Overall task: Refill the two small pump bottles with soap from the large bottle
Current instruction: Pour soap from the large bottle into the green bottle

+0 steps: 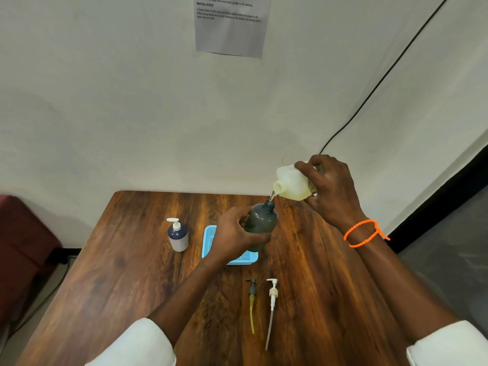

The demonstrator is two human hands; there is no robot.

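Observation:
My left hand (233, 235) grips a dark grey small bottle (261, 223) without its pump, held tilted above the blue tray (210, 241). My right hand (330, 188) holds the large whitish bottle (293, 184) tipped on its side, its open mouth just above the dark bottle's neck. A thin stream of soap runs from one into the other. A second small bottle (178, 235), white and dark blue with its pump fitted, stands upright to the left of the tray. Two loose pumps lie near the table's front: a grey one with a yellow tube (252, 303) and a white one (272, 307).
The wooden table (118, 273) butts against a white wall. A printed sheet (231, 25) hangs on the wall, and a black cable (383, 75) runs down it at the right. A dark red seat (23, 247) stands left of the table.

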